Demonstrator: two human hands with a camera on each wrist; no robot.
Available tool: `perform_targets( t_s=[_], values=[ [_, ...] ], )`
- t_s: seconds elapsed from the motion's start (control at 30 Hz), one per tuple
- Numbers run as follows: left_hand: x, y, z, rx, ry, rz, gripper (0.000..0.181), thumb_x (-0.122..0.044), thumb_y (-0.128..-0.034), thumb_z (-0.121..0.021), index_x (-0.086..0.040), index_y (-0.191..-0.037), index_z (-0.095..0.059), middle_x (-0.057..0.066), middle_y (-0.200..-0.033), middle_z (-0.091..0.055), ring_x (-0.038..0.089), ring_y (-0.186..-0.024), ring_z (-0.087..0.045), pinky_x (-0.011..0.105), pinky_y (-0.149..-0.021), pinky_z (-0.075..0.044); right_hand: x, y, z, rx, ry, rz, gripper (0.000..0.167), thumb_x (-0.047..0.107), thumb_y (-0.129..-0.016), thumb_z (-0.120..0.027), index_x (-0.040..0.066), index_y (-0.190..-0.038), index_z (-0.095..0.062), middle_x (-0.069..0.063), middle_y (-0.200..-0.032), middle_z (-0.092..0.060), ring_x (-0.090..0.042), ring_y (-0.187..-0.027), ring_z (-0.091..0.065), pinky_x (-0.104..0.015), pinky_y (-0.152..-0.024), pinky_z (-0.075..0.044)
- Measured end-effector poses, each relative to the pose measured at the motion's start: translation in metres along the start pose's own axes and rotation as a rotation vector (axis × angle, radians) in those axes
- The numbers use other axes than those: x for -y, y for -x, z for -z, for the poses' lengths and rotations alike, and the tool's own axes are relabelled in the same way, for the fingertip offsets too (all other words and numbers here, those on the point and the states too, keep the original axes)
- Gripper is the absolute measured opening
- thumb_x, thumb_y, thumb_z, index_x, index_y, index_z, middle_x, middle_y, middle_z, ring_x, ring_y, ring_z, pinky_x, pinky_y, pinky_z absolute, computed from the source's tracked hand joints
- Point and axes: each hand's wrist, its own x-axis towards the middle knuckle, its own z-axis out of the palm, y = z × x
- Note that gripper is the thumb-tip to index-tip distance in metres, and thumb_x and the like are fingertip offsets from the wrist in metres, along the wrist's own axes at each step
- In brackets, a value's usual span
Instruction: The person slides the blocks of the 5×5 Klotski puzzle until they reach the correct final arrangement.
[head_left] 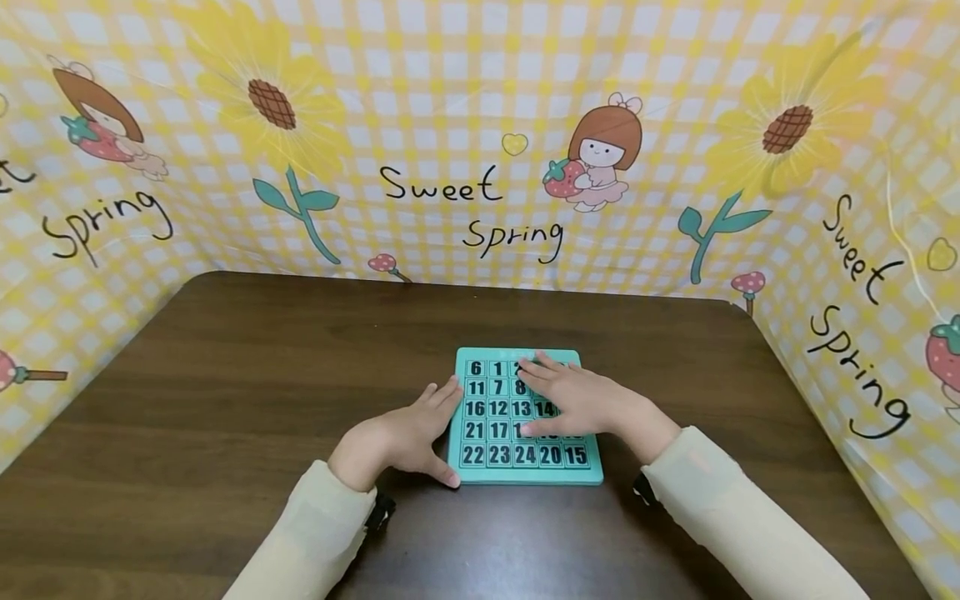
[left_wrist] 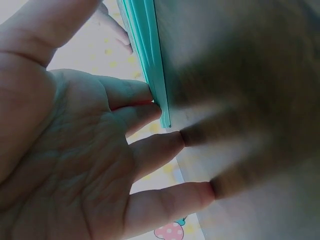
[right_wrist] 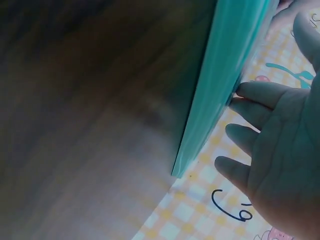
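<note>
A turquoise number slide puzzle (head_left: 498, 430) lies flat on the table, with black numbers on its square tiles. The left hand (head_left: 408, 433) rests at the puzzle's left side, fingers extended along that edge and thumb by the near left corner. Over the upper right part of the tiles lies the right hand (head_left: 577, 400), its fingers spread and covering several numbers. In the left wrist view, fingertips of the left hand (left_wrist: 90, 155) meet the puzzle's side (left_wrist: 150, 55). The right wrist view has the right hand (right_wrist: 280, 145) with straight fingers beside the puzzle's edge (right_wrist: 215, 90).
The dark brown wooden table (head_left: 300, 367) surrounds the puzzle. A yellow checked cloth (head_left: 442, 108) with flowers, cartoon figures and lettering stands along the back and both sides. Black straps (head_left: 380, 510) show at the wrists below cream sleeves (head_left: 307, 533).
</note>
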Motion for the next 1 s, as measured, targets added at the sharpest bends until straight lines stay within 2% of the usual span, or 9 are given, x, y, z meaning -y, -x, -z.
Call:
perform_targets(
  t_s=[0.13, 0.3, 0.5, 0.7, 1.0],
  values=[
    [-0.001, 0.0, 0.0, 0.003, 0.008, -0.005, 0.117, -0.036, -0.0768, -0.085, 0.0, -0.159, -0.01, 0.014, -0.169, -0.001, 0.039, -0.155, -0.003, 0.052, -0.121, -0.022, -0.002, 0.006, 0.002, 0.003, -0.045, -0.026, 0.088, 0.062, -0.094, -0.054, 0.01, -0.158, -0.025, -0.006, -0.168, -0.014, -0.032, -0.156, -0.001, -0.062, -0.121, -0.013],
    [-0.001, 0.001, 0.0, 0.004, 0.014, -0.002, 0.117, -0.036, -0.0767, -0.086, 0.0, -0.159, -0.01, 0.013, -0.169, -0.001, 0.038, -0.155, -0.002, 0.053, -0.121, -0.023, -0.01, 0.019, 0.008, 0.022, -0.127, -0.111, 0.088, 0.059, -0.095, -0.055, 0.008, -0.158, -0.022, -0.008, -0.168, -0.012, -0.033, -0.156, 0.0, -0.065, -0.12, -0.009],
    [0.0, 0.001, 0.001, 0.001, 0.014, -0.001, 0.118, -0.035, -0.0766, -0.086, 0.0, -0.159, -0.009, 0.013, -0.169, 0.0, 0.039, -0.155, -0.002, 0.053, -0.121, -0.023, -0.02, 0.032, 0.01, 0.021, -0.151, -0.186, 0.088, 0.057, -0.094, -0.057, 0.007, -0.158, -0.023, -0.01, -0.168, -0.014, -0.033, -0.156, -0.002, -0.068, -0.118, -0.008],
    [0.001, 0.001, 0.002, 0.001, 0.009, 0.001, 0.118, -0.035, -0.0766, -0.086, 0.0, -0.159, -0.01, 0.013, -0.169, 0.0, 0.039, -0.155, -0.002, 0.052, -0.121, -0.023, -0.024, 0.038, 0.009, 0.012, -0.149, -0.174, 0.088, 0.055, -0.094, -0.059, 0.006, -0.158, -0.024, -0.012, -0.167, -0.015, -0.036, -0.155, -0.004, -0.07, -0.116, -0.009],
    [0.0, 0.001, 0.001, -0.002, 0.017, -0.002, 0.119, -0.036, -0.0758, -0.086, 0.0, -0.159, -0.01, 0.014, -0.168, -0.001, 0.039, -0.155, -0.003, 0.052, -0.121, -0.022, -0.022, 0.033, 0.006, 0.018, -0.116, -0.178, 0.09, 0.056, -0.093, -0.06, 0.005, -0.158, -0.023, -0.011, -0.168, -0.012, -0.033, -0.156, -0.004, -0.067, -0.118, -0.012]
  ],
)
